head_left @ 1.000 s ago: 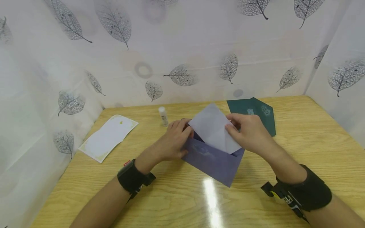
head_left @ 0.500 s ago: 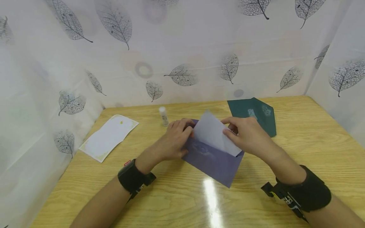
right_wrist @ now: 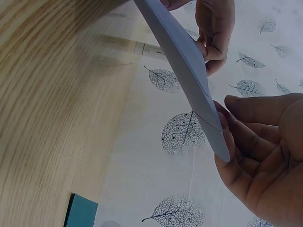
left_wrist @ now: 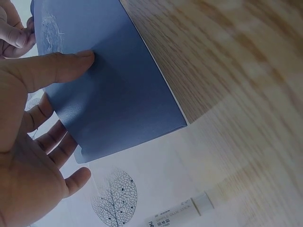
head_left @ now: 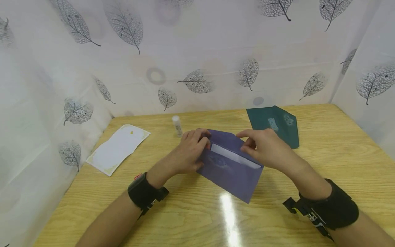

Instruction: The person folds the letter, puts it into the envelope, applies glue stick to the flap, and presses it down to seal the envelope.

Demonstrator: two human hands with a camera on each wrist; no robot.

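A purple envelope (head_left: 229, 180) is held tilted above the table, its flap raised and its mouth facing up. Only a narrow white strip of a sheet of paper (head_left: 235, 156) shows inside the mouth. My left hand (head_left: 189, 152) grips the envelope's left end; in the left wrist view its thumb (left_wrist: 71, 66) presses the front, where a whitish smear (left_wrist: 51, 33) shows. At the raised flap, my right hand (head_left: 267, 145) touches the edge with its fingers, while its thumb (right_wrist: 255, 109) stands apart from the paper in the right wrist view.
On the wooden table (head_left: 172, 212), a white sheet with a yellow border (head_left: 118, 149) lies at the left. A glue stick (head_left: 177, 126) stands upright behind my left hand. A dark green envelope (head_left: 277, 123) lies at the back right, before a leaf-patterned curtain (head_left: 213, 44).
The white paper has slid down into the purple envelope, leaving just a strip visible. My right hand has moved slightly down with it and let go. My left hand keeps its grip.
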